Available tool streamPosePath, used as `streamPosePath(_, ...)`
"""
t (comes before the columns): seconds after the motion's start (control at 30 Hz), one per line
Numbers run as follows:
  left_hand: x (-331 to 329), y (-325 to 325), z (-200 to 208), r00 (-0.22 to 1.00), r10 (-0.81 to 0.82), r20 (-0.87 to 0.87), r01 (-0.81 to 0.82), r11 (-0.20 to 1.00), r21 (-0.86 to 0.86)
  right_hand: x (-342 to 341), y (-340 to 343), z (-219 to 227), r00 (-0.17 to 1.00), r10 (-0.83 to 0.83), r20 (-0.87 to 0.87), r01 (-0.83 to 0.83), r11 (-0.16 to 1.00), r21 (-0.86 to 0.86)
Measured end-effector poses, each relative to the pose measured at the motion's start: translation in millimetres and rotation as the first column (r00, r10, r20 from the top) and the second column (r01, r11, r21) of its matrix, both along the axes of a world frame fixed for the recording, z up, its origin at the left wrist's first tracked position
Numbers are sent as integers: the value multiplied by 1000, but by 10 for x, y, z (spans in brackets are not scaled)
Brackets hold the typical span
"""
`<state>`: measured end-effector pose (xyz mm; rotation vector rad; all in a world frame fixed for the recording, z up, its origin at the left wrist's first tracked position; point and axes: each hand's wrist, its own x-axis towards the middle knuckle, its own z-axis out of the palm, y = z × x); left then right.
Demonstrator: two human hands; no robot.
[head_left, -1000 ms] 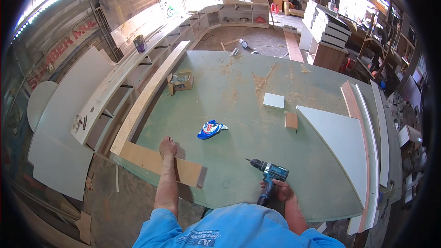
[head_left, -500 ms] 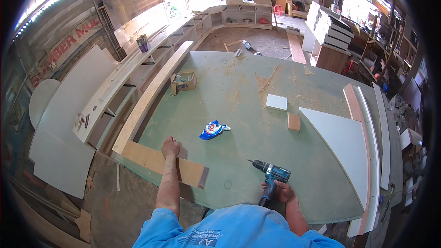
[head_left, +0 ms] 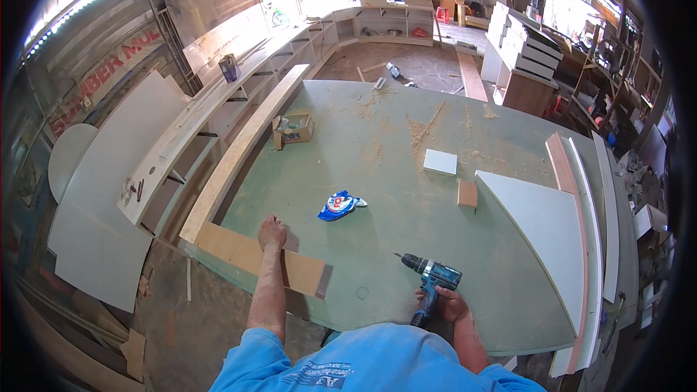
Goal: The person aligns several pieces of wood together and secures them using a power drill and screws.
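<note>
A blue and black cordless drill [head_left: 441,276] is gripped in my right hand [head_left: 454,307], its bit pointing left and away over the green tabletop [head_left: 392,232]. My left hand [head_left: 271,233] is closed at the far edge of a short brown board [head_left: 231,245]; its fingers curl out of sight, so what they hold is hidden. That board meets a long pale wooden strip [head_left: 243,151] at a corner on the left. Beyond my hands, toward the middle, lies a crumpled blue and white plastic packet [head_left: 338,206].
An open cardboard box [head_left: 298,135] stands beside the long strip. Farther right lie a white block [head_left: 440,162] and a brown block [head_left: 467,194]. A white curved-sided panel [head_left: 541,229] and long strips [head_left: 561,165] line the right side. Sawdust [head_left: 423,131] covers the far tabletop.
The whole view has shifted very slightly. Both hands, the drill and the boards keep their places.
</note>
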<state>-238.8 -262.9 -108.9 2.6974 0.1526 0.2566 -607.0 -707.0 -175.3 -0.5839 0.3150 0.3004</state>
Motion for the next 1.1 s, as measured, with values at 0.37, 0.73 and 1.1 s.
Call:
streamPosePath(0.37, 7, 9, -20, 1000, -4, 8, 4, 1000, 0, -4, -29, -147, 1000, -3, -8, 3, 1000, 24)
streamPosePath(0.73, 15, 9, -16, 1000, -1, -5, 1, 1000, -5, -3, -8, -78, 1000, -13, 13, 13, 1000, -4)
streamPosePath(1.1, 21, -20, 17, 999, 3, -53, -2, 1000, 13, -5, 18, -63, 999, -27, 35, 26, 999, 33)
